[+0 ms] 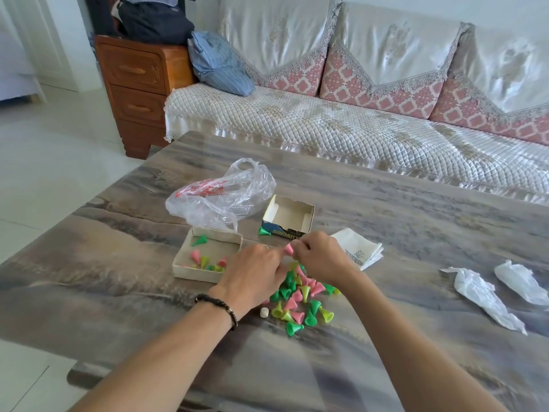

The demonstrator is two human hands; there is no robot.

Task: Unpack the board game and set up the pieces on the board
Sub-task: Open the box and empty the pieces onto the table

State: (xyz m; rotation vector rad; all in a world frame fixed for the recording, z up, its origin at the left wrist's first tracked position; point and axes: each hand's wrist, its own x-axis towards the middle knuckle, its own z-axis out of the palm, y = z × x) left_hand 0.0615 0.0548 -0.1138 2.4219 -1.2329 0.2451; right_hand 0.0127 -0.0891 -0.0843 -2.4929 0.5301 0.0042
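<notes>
A pile of small cone-shaped game pieces (300, 301) in pink, green and yellow lies on the table just in front of my hands. My right hand (319, 257) pinches a pink piece (288, 249) at its fingertips. My left hand (255, 272) is curled beside it, fingertips touching the same spot; what it holds is hidden. A shallow box tray (184, 270) to the left holds a few more pieces (205, 260). The empty box half (288, 217) sits behind, with one green piece (263, 231) at its front corner. A folded paper board (361, 251) lies right of my hands. A white die (263, 312) rests near my left wrist.
A crumpled clear plastic bag (219, 194) lies behind the tray. Two small crumpled white bags (487, 295) (521, 282) sit at the right of the table (416, 203). A quilted sofa (356, 126) runs along the far side; a wooden drawer cabinet (136, 90) stands at the left.
</notes>
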